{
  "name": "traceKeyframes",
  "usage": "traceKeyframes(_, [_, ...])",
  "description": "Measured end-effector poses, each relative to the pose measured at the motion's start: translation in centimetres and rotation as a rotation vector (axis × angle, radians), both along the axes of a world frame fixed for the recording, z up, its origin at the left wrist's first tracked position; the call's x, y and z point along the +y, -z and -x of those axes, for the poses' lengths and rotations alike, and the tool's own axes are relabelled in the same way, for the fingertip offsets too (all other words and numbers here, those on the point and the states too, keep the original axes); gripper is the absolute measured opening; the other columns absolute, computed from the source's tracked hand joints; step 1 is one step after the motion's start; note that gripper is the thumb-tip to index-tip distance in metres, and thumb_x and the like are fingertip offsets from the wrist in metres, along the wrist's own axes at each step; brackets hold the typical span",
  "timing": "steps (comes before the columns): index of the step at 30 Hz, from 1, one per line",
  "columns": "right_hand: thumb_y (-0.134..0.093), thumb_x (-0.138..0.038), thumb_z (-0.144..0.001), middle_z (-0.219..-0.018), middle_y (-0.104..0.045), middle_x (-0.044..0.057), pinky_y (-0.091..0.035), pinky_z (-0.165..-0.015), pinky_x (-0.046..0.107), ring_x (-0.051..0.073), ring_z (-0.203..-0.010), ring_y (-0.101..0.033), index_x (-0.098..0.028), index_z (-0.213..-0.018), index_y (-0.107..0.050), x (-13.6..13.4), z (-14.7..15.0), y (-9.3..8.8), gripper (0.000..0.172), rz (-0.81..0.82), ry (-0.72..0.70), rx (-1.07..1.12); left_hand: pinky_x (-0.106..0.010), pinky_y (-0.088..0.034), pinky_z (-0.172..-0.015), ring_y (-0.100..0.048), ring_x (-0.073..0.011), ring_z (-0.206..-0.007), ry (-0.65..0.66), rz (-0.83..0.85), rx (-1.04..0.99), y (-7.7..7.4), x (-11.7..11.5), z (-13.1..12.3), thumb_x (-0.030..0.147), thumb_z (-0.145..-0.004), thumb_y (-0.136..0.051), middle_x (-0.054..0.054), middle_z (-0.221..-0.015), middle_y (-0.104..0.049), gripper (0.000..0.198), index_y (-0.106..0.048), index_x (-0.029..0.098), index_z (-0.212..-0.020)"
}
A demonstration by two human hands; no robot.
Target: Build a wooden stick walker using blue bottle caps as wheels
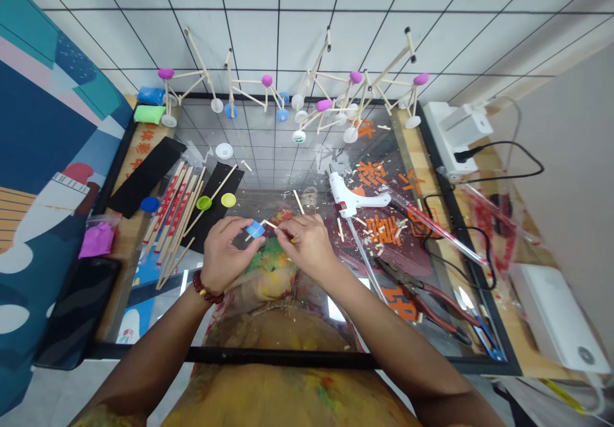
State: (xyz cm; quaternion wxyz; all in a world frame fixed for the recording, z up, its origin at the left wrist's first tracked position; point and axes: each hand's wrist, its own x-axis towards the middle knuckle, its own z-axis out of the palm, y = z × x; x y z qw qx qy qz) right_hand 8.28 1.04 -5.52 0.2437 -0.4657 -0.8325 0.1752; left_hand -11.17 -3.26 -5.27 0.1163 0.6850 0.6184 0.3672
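Note:
My left hand (226,251) pinches a blue bottle cap (255,229) between thumb and fingers above the glass tabletop. A short piece of wooden stick pokes out from the cap's lower side. Close to its right, my right hand (307,243) is closed with fingertips together on a thin wooden stick (270,224), whose end points toward the cap. Whether stick and cap touch, I cannot tell. Another wooden stick (298,202) shows just beyond the right hand's knuckles. Left of my hands lie a green cap (204,203) and a yellow cap (228,200).
Stick bicycle models with cap wheels and pink seats (355,77) line the back. A white glue gun (352,197) lies right of centre, with pliers (422,296) and scissors (480,325) nearer. Bundled chopsticks (175,213) and a phone (79,312) are left; a power strip (448,136) is right.

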Motion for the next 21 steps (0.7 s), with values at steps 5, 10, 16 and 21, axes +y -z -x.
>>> traceKeyframes(5, [-0.060,-0.025,-0.091,-0.073,-0.072,0.002,-0.031,-0.074,0.032,0.018,-0.072,-0.061,-0.020,-0.079,-0.071,-0.03,0.06,-0.05,0.018,-0.013,0.001,0.000,-0.033,-0.053,-0.078,-0.063,-0.0175,-0.078,0.002,-0.004,0.003,0.16,-0.01,0.05,0.030,-0.076,-0.077,-0.004,-0.094,-0.071,0.027,-0.069,0.020,-0.100])
traceKeyframes(10, [-0.059,-0.025,-0.091,-0.074,-0.072,0.003,-0.031,-0.075,0.032,0.018,-0.074,-0.062,-0.020,-0.079,-0.071,-0.05,0.10,-0.10,0.018,0.007,0.004,-0.007,-0.033,-0.053,-0.077,-0.063,-0.0172,-0.078,0.003,-0.003,0.003,0.15,-0.01,0.09,0.030,-0.076,-0.078,-0.004,-0.094,-0.071,0.027,-0.069,0.019,-0.099])
traceKeyframes(16, [-0.059,-0.025,-0.091,-0.076,-0.072,0.003,-0.031,-0.076,0.032,0.019,-0.076,-0.062,-0.020,-0.080,-0.071,-0.02,0.15,0.00,0.017,0.009,0.012,-0.004,-0.033,-0.053,-0.077,-0.063,-0.0174,-0.077,-0.002,-0.006,-0.001,0.21,0.00,-0.01,0.031,-0.076,-0.078,-0.004,-0.093,-0.071,0.028,-0.069,0.020,-0.100])
traceKeyframes(21, [-0.060,-0.026,-0.091,-0.079,-0.073,0.004,-0.031,-0.077,0.033,0.020,-0.079,-0.062,-0.020,-0.082,-0.071,-0.09,0.12,-0.06,0.015,0.022,0.019,-0.013,-0.034,-0.053,-0.077,-0.062,-0.0175,-0.077,0.005,0.003,0.018,0.19,0.01,0.05,0.032,-0.076,-0.078,-0.004,-0.093,-0.071,0.030,-0.068,0.020,-0.101])
